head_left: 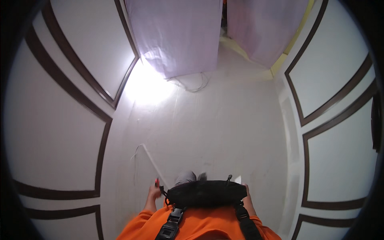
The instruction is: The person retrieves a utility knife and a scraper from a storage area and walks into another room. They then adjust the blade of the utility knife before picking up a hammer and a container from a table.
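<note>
Black chest pack (206, 194) being worn over orange shirt (200, 228). Left of pack, small red object (157, 183) being gripped by left hand (154, 192). Right of pack, right hand (245, 189) being mostly hidden; grip cannot be told.

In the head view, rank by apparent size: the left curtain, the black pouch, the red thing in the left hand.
1. left curtain
2. black pouch, though it is nearer the camera
3. red thing at the left hand, clearly smallest
</note>
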The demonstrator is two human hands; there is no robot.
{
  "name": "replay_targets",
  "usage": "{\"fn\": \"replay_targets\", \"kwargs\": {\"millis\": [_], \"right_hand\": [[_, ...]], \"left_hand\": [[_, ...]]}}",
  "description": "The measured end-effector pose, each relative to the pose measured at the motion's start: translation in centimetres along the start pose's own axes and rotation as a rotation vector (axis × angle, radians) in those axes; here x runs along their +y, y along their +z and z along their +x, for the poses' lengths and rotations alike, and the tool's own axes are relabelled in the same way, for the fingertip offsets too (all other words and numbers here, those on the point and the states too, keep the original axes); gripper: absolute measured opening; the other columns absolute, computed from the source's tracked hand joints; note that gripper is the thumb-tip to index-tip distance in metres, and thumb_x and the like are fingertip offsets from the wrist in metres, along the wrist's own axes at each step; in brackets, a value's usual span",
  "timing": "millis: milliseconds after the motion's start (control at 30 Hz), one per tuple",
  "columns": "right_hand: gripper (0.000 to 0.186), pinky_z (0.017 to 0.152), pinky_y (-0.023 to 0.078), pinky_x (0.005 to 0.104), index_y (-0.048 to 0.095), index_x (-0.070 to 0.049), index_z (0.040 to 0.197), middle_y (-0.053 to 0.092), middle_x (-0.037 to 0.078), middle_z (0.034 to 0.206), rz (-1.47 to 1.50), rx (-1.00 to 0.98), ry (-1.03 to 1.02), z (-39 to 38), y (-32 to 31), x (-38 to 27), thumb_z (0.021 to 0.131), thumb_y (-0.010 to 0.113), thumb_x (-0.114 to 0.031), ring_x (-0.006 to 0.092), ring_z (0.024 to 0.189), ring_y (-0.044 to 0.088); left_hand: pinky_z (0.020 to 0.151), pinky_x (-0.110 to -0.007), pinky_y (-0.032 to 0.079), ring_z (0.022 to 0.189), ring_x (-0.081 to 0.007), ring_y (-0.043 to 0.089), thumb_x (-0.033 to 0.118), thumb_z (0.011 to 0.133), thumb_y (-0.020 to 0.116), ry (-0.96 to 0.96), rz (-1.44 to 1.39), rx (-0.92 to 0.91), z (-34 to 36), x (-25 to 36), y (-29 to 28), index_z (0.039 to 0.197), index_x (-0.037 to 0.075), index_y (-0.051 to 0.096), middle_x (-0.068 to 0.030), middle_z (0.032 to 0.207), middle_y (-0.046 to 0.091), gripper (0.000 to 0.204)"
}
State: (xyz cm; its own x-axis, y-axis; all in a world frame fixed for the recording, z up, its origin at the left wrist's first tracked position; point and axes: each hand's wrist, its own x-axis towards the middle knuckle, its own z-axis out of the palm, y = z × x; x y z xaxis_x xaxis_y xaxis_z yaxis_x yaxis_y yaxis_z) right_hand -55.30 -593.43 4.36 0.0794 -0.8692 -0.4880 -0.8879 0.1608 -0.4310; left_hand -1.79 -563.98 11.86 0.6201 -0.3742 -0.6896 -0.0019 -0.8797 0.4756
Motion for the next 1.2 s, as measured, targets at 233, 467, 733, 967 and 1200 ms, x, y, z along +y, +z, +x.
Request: {"fn": "replay_targets", "kwargs": {"millis": [233,467,733,967,1200], "right_hand": [[0.036,0.046,0.053,0.0329,0.058,0.001,0.118,0.068,0.01,0.076,0.585,0.062,-0.008,22.5,-22.2,-22.7,0.083,0.064,-0.006,0.0196,0.057,0.068],[0.036,0.056,0.057,0.0415,0.063,0.0,0.11,0.072,0.017,0.082,0.078,-0.088,0.109,35.4,-16.1,-18.5,0.079,0.072,-0.016,0.0282,0.068,0.072],[0.035,0.07,0.059,0.0446,0.071,-0.004,0.104,0.074,0.016,0.084,0.041,-0.191,0.449,49.6,-18.3,-23.2,0.077,0.076,-0.026,0.0309,0.084,0.075],[0.033,0.073,0.058,0.0449,0.073,-0.005,0.1,0.075,0.015,0.084,-0.63,0.017,-0.291,71.9,-21.1,-23.6,0.08,0.075,-0.031,0.031,0.089,0.075],[0.04,0.091,0.053,0.0515,0.066,-0.002,0.114,0.07,0.027,0.108,0.317,0.114,0.014,105.6,-43.9,-58.2,0.089,0.062,-0.033,0.0467,0.106,0.065]], "left_hand": [[0.049,-0.038,0.049,0.053,-0.0228,0.064,0.018,0.086,0.066,-0.39,-0.07,-0.126,5.5,15.1,6.7,0.073,0.002,0.066,-0.0097,0.063,0.065,0.021],[0.048,-0.038,0.048,0.049,-0.0228,0.062,0.016,0.084,0.063,-0.293,-0.035,-0.115,25.8,35.0,1.8,0.068,0.0,0.065,-0.0108,0.06,0.064,0.023],[0.05,-0.032,0.054,0.054,-0.0168,0.065,0.035,0.093,0.062,0.239,0.012,-0.029,46.4,84.0,1.3,0.079,0.005,0.066,-0.0066,0.067,0.067,0.034],[0.05,-0.029,0.055,0.062,-0.0137,0.068,0.025,0.089,0.074,0.308,-0.404,-0.287,57.6,108.1,7.2,0.102,0.006,0.069,-0.0048,0.077,0.069,0.024],[0.057,-0.029,0.057,0.068,-0.0144,0.069,0.019,0.091,0.073,0.36,-0.463,-0.434,58.6,125.5,7.3,0.112,0.002,0.069,-0.0065,0.082,0.07,0.027]]}}
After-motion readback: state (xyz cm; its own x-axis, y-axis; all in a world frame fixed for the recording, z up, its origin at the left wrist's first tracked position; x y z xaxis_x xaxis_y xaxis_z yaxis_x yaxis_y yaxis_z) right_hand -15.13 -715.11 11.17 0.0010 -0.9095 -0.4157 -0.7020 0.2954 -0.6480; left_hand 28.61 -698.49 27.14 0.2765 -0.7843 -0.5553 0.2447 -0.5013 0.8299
